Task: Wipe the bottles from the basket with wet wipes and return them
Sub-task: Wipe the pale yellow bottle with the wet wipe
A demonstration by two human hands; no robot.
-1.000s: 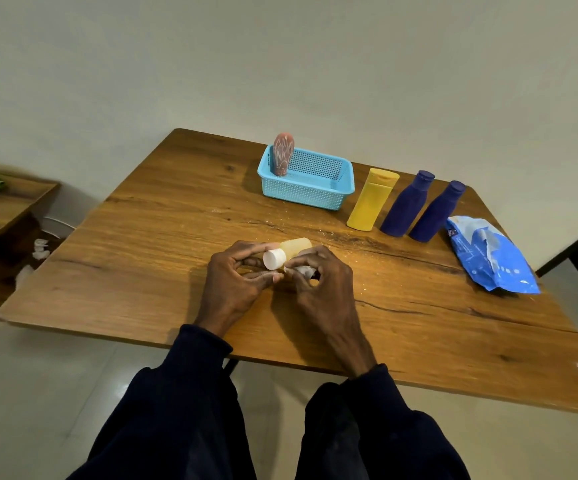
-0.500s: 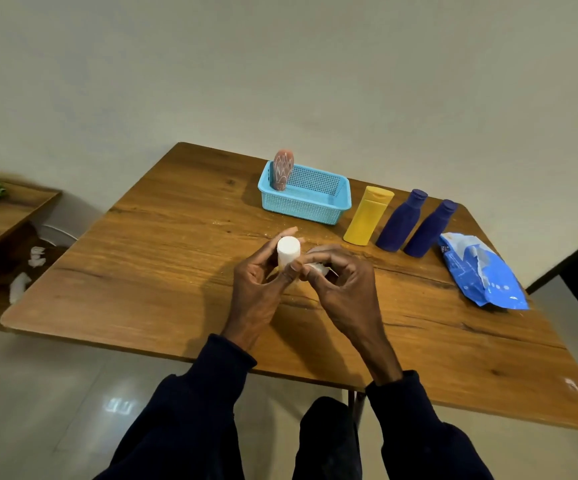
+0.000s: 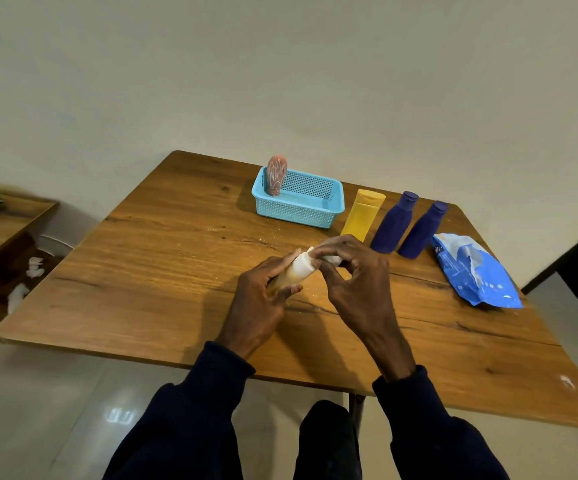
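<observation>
Wooden table (image 3: 142,271), a person seated at it. The left hand (image 3: 259,299) curls its fingers round a small tan bottle (image 3: 289,277), angling the white cap toward the right hand (image 3: 356,282), whose fingers pinch a wet wipe (image 3: 332,259) against it, apparently to clean the cap. Behind, a pink bottle (image 3: 276,174) stands in the blue basket (image 3: 294,213). A yellow bottle (image 3: 362,216) and two dark blue bottles (image 3: 393,223) stand just beside the basket, probably awaiting return, with the wipes pack (image 3: 474,275) close by.
</observation>
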